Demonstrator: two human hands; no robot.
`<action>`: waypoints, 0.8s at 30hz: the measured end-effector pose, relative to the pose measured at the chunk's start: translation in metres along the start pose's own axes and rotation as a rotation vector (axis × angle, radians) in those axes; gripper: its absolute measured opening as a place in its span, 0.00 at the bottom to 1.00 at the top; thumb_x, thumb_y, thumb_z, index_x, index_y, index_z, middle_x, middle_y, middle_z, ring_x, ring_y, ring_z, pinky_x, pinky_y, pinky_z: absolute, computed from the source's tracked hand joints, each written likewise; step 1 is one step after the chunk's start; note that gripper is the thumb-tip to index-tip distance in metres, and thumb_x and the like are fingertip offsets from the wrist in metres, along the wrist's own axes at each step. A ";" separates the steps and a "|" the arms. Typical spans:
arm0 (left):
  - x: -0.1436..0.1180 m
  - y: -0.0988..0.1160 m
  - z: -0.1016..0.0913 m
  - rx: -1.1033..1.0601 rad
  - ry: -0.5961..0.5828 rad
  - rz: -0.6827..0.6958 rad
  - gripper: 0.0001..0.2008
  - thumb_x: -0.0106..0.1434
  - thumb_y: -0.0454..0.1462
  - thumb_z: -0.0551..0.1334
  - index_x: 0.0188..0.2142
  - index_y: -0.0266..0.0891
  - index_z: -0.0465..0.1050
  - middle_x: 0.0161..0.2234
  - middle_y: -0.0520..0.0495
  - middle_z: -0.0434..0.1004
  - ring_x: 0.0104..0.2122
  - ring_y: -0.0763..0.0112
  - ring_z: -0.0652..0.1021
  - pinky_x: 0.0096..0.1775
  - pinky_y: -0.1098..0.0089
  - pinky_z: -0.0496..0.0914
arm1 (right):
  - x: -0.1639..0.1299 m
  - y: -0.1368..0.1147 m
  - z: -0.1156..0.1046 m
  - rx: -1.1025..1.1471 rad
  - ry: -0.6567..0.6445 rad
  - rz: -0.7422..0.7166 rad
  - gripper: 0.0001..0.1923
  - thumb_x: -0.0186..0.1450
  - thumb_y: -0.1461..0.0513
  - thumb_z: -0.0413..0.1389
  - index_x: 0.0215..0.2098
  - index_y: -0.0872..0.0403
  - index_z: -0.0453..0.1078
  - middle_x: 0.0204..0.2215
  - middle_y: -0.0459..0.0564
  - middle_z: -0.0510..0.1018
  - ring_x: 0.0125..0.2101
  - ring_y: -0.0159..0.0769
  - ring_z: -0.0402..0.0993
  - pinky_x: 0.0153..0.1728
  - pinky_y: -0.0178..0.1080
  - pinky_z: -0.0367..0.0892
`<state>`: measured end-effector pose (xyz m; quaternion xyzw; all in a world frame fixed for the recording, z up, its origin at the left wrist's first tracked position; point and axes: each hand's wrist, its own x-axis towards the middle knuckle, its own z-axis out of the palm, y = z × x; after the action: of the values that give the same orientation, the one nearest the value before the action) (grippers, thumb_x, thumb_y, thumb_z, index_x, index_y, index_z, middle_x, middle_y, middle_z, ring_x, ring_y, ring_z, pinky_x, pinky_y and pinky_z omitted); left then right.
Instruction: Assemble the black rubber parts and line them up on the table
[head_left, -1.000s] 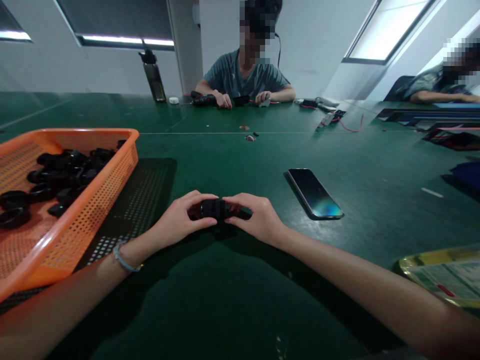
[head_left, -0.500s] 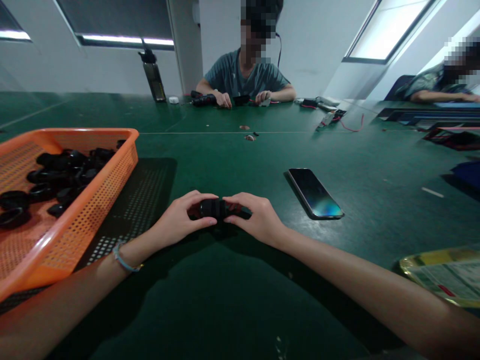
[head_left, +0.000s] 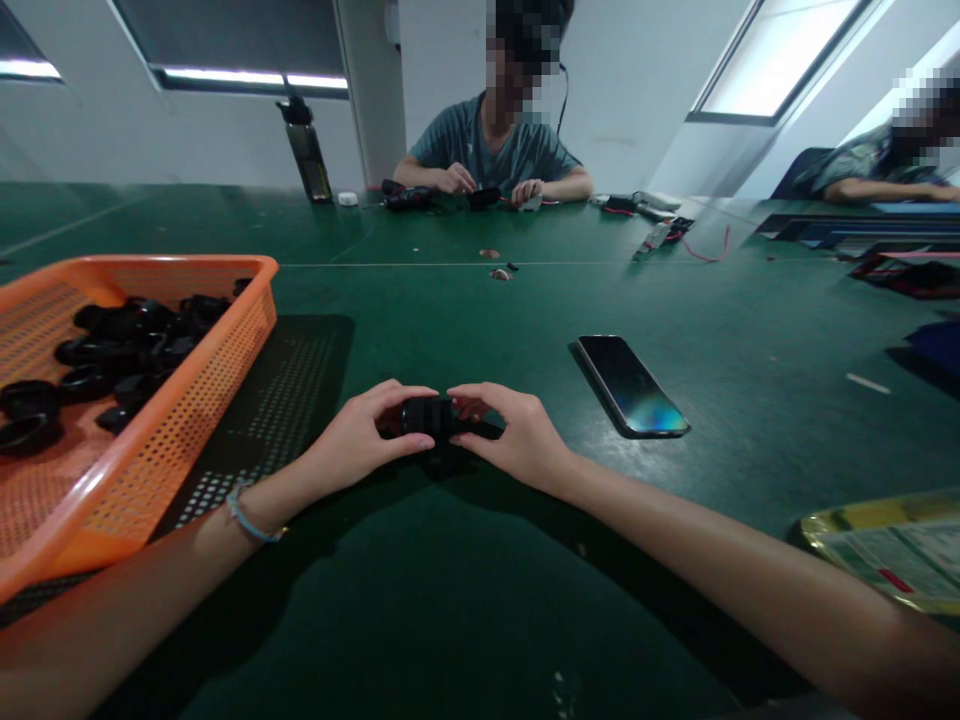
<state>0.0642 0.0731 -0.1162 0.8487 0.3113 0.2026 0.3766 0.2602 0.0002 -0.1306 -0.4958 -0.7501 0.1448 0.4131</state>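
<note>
A small black cylindrical part (head_left: 427,414) sits just above the green table, pinched from both sides. My left hand (head_left: 360,440) grips its left end with thumb and fingers, a light bracelet on that wrist. My right hand (head_left: 517,435) holds the right end, fingers curled over the top. Much of the part is hidden by my fingers. To my left stands an orange mesh basket (head_left: 187,400) holding several black rings (head_left: 112,350).
A dark phone (head_left: 630,385) lies right of my hands. A yellow-edged packet (head_left: 885,545) sits at the near right. Across the table a person in a teal shirt (head_left: 495,150) handles small parts beside a dark bottle (head_left: 307,150). Another person (head_left: 885,170) sits far right, with cables nearby.
My hands and the black part have barely moved. The person across the table has shifted one hand slightly.
</note>
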 end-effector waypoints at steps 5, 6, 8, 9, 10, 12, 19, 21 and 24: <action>0.000 -0.001 0.000 0.002 -0.006 -0.001 0.23 0.53 0.47 0.63 0.46 0.41 0.71 0.36 0.48 0.68 0.35 0.64 0.74 0.37 0.63 0.70 | 0.000 0.000 0.000 0.002 -0.020 0.011 0.17 0.54 0.69 0.61 0.42 0.53 0.70 0.35 0.47 0.78 0.32 0.32 0.75 0.35 0.37 0.71; 0.001 -0.001 0.000 0.001 -0.006 -0.001 0.23 0.53 0.47 0.63 0.46 0.41 0.71 0.36 0.48 0.68 0.35 0.64 0.74 0.38 0.63 0.70 | 0.000 0.001 -0.001 0.001 -0.020 0.011 0.17 0.54 0.69 0.61 0.42 0.54 0.70 0.35 0.47 0.78 0.32 0.32 0.75 0.35 0.37 0.71; 0.001 -0.002 0.000 -0.006 -0.006 0.000 0.23 0.53 0.47 0.63 0.47 0.40 0.71 0.37 0.48 0.68 0.36 0.63 0.74 0.39 0.62 0.70 | 0.000 0.001 -0.001 -0.004 -0.019 0.008 0.17 0.54 0.69 0.61 0.42 0.54 0.71 0.34 0.48 0.79 0.32 0.32 0.75 0.35 0.37 0.71; 0.001 -0.002 0.000 -0.012 -0.007 0.002 0.23 0.53 0.47 0.63 0.47 0.41 0.70 0.37 0.48 0.68 0.36 0.63 0.74 0.39 0.62 0.70 | 0.000 0.001 0.000 -0.005 -0.019 0.006 0.17 0.54 0.69 0.61 0.42 0.55 0.71 0.34 0.48 0.79 0.32 0.32 0.75 0.35 0.36 0.71; 0.001 -0.003 0.001 -0.017 -0.007 0.004 0.23 0.53 0.47 0.63 0.47 0.41 0.71 0.37 0.48 0.68 0.36 0.63 0.74 0.39 0.62 0.70 | 0.000 0.001 0.000 -0.007 -0.018 0.004 0.17 0.54 0.69 0.61 0.42 0.55 0.71 0.34 0.48 0.79 0.32 0.32 0.75 0.35 0.36 0.71; 0.001 -0.003 0.001 -0.020 -0.004 0.007 0.23 0.53 0.47 0.63 0.47 0.40 0.71 0.36 0.48 0.68 0.36 0.62 0.74 0.39 0.61 0.70 | 0.001 0.001 0.000 -0.009 -0.014 0.001 0.17 0.54 0.69 0.62 0.42 0.56 0.71 0.34 0.48 0.79 0.32 0.32 0.75 0.35 0.36 0.71; 0.000 -0.002 0.000 -0.007 -0.008 0.004 0.22 0.53 0.47 0.63 0.46 0.41 0.71 0.36 0.48 0.68 0.36 0.63 0.74 0.38 0.62 0.70 | 0.001 0.000 -0.001 0.000 -0.031 0.019 0.16 0.54 0.68 0.61 0.42 0.54 0.70 0.34 0.47 0.79 0.30 0.31 0.75 0.34 0.36 0.71; 0.000 -0.002 -0.001 -0.009 -0.013 0.006 0.22 0.53 0.47 0.63 0.46 0.41 0.70 0.36 0.48 0.68 0.36 0.63 0.74 0.38 0.63 0.70 | 0.000 0.000 -0.001 0.008 -0.034 0.009 0.17 0.54 0.68 0.62 0.42 0.55 0.70 0.34 0.47 0.79 0.31 0.31 0.75 0.34 0.36 0.71; 0.000 -0.002 0.000 -0.016 -0.016 0.007 0.22 0.53 0.46 0.63 0.46 0.41 0.70 0.37 0.48 0.69 0.36 0.63 0.74 0.39 0.62 0.70 | 0.000 0.000 -0.001 0.007 -0.036 0.002 0.17 0.53 0.68 0.61 0.42 0.56 0.70 0.34 0.48 0.78 0.31 0.32 0.75 0.34 0.36 0.71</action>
<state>0.0630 0.0743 -0.1175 0.8485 0.3034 0.1994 0.3849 0.2610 0.0002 -0.1302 -0.4924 -0.7565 0.1566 0.4010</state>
